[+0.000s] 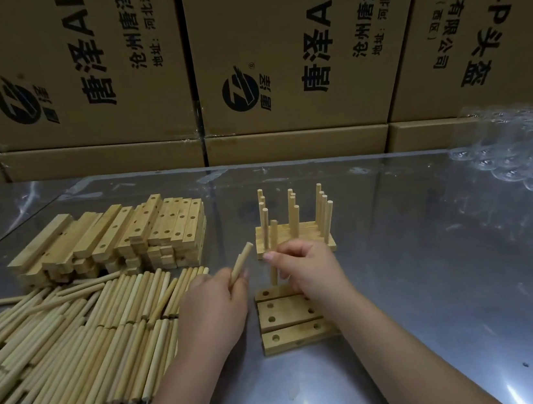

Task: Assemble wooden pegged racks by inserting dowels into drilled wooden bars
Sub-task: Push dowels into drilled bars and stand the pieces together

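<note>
Three drilled wooden bars (288, 314) lie side by side on the metal table in front of me. My right hand (307, 266) pinches an upright dowel (273, 235) whose lower end stands in a hole of the farthest bar. My left hand (212, 305) grips two loose dowels (241, 261) that point up and to the right, left of the bars. Behind my right hand stand finished racks (295, 228) with several upright pegs.
A big pile of loose dowels (73, 342) covers the table's left side, with a stack of drilled bars (117, 238) behind it. Cardboard boxes (274, 65) wall the far edge. Clear plastic bubble trays (524, 161) lie at the right.
</note>
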